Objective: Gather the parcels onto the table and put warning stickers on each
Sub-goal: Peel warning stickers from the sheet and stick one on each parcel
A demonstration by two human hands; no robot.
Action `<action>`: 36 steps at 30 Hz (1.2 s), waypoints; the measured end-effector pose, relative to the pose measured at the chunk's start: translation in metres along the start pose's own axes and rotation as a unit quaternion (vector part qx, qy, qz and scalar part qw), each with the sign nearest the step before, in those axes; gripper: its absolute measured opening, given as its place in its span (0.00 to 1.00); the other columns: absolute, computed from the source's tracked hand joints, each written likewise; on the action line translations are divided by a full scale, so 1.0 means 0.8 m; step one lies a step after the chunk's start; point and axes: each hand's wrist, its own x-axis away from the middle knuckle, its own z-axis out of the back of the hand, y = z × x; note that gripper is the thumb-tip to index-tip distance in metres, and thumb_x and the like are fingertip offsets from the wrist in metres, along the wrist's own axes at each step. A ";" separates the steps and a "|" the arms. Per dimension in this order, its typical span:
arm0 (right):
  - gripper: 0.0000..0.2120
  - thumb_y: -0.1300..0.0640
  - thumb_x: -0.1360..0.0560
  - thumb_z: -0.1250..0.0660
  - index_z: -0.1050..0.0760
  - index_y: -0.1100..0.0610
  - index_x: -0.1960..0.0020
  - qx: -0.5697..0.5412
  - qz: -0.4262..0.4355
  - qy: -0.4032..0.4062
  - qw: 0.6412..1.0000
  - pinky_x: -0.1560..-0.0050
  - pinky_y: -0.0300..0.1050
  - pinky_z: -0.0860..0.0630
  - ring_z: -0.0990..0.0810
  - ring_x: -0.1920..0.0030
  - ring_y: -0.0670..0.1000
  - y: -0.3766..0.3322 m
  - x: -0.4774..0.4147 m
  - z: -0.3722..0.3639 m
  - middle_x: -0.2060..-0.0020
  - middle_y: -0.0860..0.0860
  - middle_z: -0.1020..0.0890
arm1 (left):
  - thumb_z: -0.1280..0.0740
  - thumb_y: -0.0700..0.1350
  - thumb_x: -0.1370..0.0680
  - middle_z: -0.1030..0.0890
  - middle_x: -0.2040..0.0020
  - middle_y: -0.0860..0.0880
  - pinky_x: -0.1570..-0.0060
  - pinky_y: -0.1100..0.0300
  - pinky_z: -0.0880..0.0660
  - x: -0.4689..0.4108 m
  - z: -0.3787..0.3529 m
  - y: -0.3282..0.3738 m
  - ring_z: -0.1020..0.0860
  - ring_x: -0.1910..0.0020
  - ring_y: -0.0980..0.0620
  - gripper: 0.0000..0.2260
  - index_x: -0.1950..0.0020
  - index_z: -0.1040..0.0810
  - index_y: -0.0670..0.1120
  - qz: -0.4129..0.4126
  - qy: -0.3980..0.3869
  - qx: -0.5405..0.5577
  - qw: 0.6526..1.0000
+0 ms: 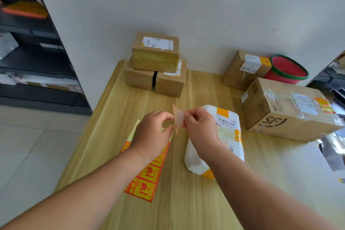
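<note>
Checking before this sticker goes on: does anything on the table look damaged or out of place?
Only one small thing: the shipping label on the topmost stacked box looks torn along its lower edge. Nothing looks spilled or toppled.

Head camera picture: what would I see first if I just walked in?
First, the two hands in the middle: the left hand and right hand pinch a pale sticker above the table. Next, the bright red-and-yellow sticker sheet lying on the table under the left arm, and the big SF box at the right.
</note>
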 end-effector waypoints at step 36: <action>0.09 0.61 0.22 0.35 0.26 0.59 0.61 -0.141 -0.134 0.015 0.981 0.67 0.39 0.28 0.28 0.70 0.48 0.097 -0.006 0.155 0.69 0.53 0.24 | 0.35 0.40 0.22 0.20 0.53 0.48 0.51 0.61 0.24 -0.013 -0.127 0.097 0.22 0.53 0.53 0.07 0.44 0.21 0.45 0.162 -0.146 0.187 0.958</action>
